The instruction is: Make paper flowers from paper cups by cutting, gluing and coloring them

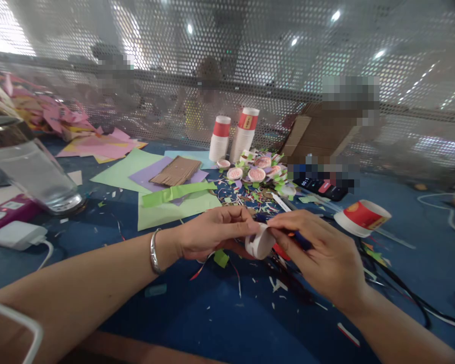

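Note:
Between both hands, above the blue table, is a short white paper cup piece (263, 243), its round opening tilted toward me. My left hand (218, 230) wears a silver bracelet and grips the piece's left side between thumb and fingers. On the other side, my right hand (318, 247) pinches the upper right rim with thumb and forefinger. Something red and something dark blue show partly behind the right fingers; I cannot make out what they are. A small green paper scrap (221, 258) lies below the left hand.
Two paper cup stacks (219, 146) stand behind, beside cut cup bottoms (257, 175) and scraps. A red-white cup (364, 217) lies right, near a phone (320, 186) and black cables. Coloured paper (114, 169), cardboard (176, 171), a glass of water (34, 169) and a charger (18, 235) are left.

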{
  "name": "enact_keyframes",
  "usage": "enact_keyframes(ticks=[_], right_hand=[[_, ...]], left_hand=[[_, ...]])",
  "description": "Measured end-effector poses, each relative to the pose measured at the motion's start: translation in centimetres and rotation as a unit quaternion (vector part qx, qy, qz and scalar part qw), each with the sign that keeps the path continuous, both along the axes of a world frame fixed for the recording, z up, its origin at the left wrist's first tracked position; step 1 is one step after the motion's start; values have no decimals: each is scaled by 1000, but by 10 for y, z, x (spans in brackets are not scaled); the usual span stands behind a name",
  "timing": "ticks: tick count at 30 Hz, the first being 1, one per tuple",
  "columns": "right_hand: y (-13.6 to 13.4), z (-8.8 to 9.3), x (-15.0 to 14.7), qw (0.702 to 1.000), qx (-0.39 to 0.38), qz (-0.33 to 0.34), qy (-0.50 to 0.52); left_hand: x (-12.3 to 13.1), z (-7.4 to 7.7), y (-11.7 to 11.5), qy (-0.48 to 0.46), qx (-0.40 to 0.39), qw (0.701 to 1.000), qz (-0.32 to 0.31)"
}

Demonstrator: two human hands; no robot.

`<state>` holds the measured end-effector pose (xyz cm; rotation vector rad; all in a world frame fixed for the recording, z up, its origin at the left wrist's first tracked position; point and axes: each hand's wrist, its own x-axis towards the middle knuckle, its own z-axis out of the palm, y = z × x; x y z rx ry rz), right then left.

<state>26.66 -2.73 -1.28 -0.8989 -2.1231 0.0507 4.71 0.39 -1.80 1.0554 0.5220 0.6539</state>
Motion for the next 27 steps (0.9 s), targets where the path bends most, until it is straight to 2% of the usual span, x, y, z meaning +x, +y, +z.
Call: enact_keyframes(ticks=[4, 7, 9, 11, 14, 16, 19, 21, 23, 25, 27], right_hand=[[-1, 1, -1, 1000, 22, -14, -4], [-2, 3, -2, 998, 48, -37, 3], [-3, 4, -2, 996, 63, -53, 21], [-4, 4, -2, 995, 47, -70, 46], [-6, 4, -3, 994, -29, -84, 69], [-6, 4, -3, 990, -94, -70, 82], [-7, 5, -5, 975, -186, -38, 115], [-8, 7, -6, 966, -220, -28, 136], [-8, 8, -7, 960, -234, -23, 151], [-8, 9, -7, 958, -242, -19, 156], [-9, 9, -8, 956, -248, -12, 156]], left_hand=[[1, -4, 3, -7, 52, 998, 20], [2, -8, 4, -14, 147, 988, 40], [0, -8, 3, -1, 228, 971, 69], [-2, -6, 0, 37, 326, 939, 105], [-5, -3, -3, 120, 466, 864, 148], [-6, -3, -4, 143, 530, 821, 159], [-6, -5, -2, 139, 588, 783, 145], [-7, -5, -2, 133, 601, 776, 136], [-7, -4, -3, 122, 594, 783, 139], [-5, -2, -5, 116, 567, 801, 151], [-3, -3, -7, 95, 507, 841, 167]])
